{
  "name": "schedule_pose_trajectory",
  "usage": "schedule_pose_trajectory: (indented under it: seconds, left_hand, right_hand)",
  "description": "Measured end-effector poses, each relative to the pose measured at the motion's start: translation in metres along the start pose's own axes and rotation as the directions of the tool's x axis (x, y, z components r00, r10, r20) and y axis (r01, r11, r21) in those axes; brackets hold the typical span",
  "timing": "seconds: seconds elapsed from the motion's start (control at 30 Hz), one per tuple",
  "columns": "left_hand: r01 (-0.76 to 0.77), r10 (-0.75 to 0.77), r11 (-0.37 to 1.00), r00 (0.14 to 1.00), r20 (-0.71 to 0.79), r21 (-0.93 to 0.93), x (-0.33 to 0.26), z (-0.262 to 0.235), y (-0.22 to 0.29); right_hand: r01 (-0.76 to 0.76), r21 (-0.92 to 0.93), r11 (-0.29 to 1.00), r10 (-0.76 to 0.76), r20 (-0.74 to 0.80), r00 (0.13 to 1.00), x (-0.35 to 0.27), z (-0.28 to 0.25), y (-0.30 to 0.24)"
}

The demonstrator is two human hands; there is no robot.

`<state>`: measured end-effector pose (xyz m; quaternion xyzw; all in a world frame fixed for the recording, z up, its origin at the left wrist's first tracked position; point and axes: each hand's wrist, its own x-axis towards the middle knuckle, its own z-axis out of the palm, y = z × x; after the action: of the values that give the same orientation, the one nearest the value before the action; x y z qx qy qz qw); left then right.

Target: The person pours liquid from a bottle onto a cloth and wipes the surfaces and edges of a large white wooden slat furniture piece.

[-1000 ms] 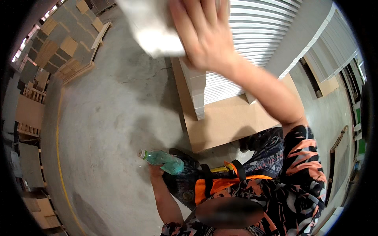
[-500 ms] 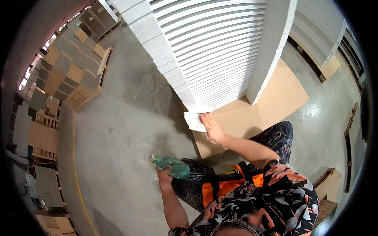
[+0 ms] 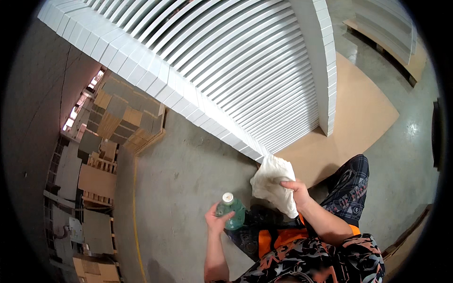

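Note:
My left hand (image 3: 217, 218) is closed around a green plastic bottle (image 3: 234, 216) with a white cap, its top tilted up toward me. In my right hand (image 3: 297, 191) a white cloth (image 3: 274, 183) is pinched between thumb and fingers and hangs loosely. The cloth's upper edge lies at the near lower corner of a tall stack of white slatted panels (image 3: 222, 123); whether it touches them I cannot tell. This stack stands on a brown board (image 3: 361, 111) on the floor.
Grey concrete floor (image 3: 181, 162) spreads to the left, crossed by a yellow line (image 3: 136, 212). Beyond it stand stacked cartons on a pallet (image 3: 130, 113) and more boards and pallets (image 3: 98, 181). At the far right, light panels rest on another pallet (image 3: 384, 52).
My right hand has drawn back from the stack's corner toward me, and the cloth now hangs more spread out. The bottle has turned more upright. My view has shifted.

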<state>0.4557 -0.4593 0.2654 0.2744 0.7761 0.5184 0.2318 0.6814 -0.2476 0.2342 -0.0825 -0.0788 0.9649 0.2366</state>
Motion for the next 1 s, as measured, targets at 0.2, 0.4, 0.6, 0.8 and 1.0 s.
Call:
schedule_pose_trajectory:
  seconds: [0.2, 0.4, 0.6, 0.8, 1.0]
  left_hand:
    - [-0.153, 0.161, 0.889, 0.987, 0.018, 0.432, 0.009, 0.018, 0.071]
    - [-0.468, 0.494, 0.636, 0.858, 0.142, 0.614, 0.017, 0.031, 0.106]
    - [-0.579, 0.594, 0.336, 0.743, 0.31, 0.743, 0.028, 0.029, 0.13]
    - [-0.634, 0.658, 0.097, 0.619, 0.429, 0.767, 0.036, 0.025, 0.15]
    - [-0.623, 0.66, -0.107, 0.538, 0.524, 0.775, 0.035, 0.027, 0.172]
  right_hand:
    - [0.076, -0.013, 0.997, -0.074, 0.1, 0.992, -0.006, 0.024, -0.02]
    - [0.098, -0.021, 0.995, -0.093, 0.159, 0.983, -0.012, 0.028, -0.026]
    - [0.053, -0.01, 0.999, -0.051, 0.093, 0.994, -0.015, 0.032, -0.014]
    - [0.0, -0.038, 0.999, 0.002, 0.037, 0.999, -0.019, 0.041, -0.004]
    - [-0.017, -0.042, 0.999, 0.019, 0.051, 0.999, -0.02, 0.048, 0.0]
